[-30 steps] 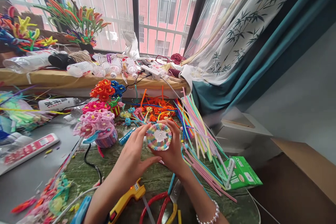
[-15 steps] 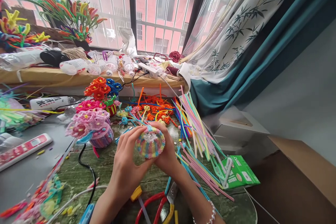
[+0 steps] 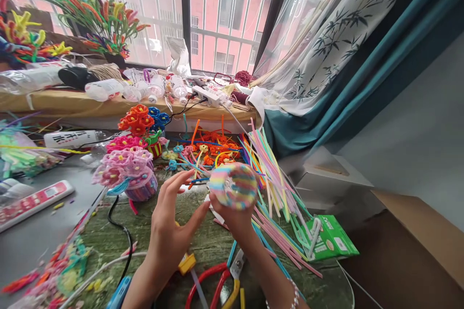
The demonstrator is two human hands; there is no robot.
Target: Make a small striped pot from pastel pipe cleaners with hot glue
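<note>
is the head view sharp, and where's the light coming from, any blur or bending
Head view: daylight floods in through the barred window, washing out the panes; the round pastel woven pipe-cleaner cup in the right hand is motion-smeared, the left hand slightly soft; the wide lens bends the teal curtain and frame edges outward.

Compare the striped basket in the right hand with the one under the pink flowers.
The held basket is empty, pastel rainbow, raised and tipped in the right hand. The flower basket is pink-purple, stands upright on the table and is filled with pink flowers. Both look like small round pipe-cleaner cups.
</note>
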